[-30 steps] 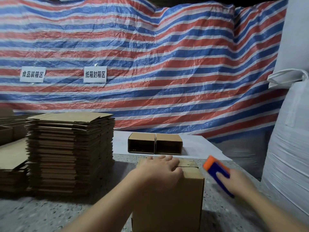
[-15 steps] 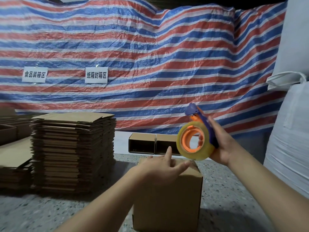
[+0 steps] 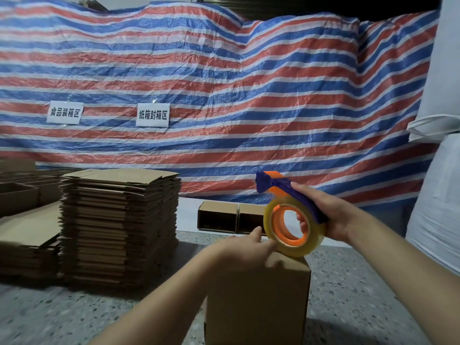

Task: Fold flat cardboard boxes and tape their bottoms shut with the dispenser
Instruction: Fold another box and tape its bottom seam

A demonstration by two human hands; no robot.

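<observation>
Speckled counter [image 3: 348, 282] carries the folded box [image 3: 256, 302] at lower centre. Left hand [image 3: 245, 247] rests on its top, fingers reaching the roll. Right hand [image 3: 323, 215] grips the tape dispenser [image 3: 293, 220] just above. Risk: flaps spring open if left-hand pressure lifts; tape skews.

Left hand [image 3: 245, 247]: forearm extended forward, palm down, fingers apparently pinching at something; detail blurred. Right hand [image 3: 323, 215]: raised, wrist bent inward, fingers curled in a grip, fingertips [image 3: 302, 221] partly visible.
</observation>
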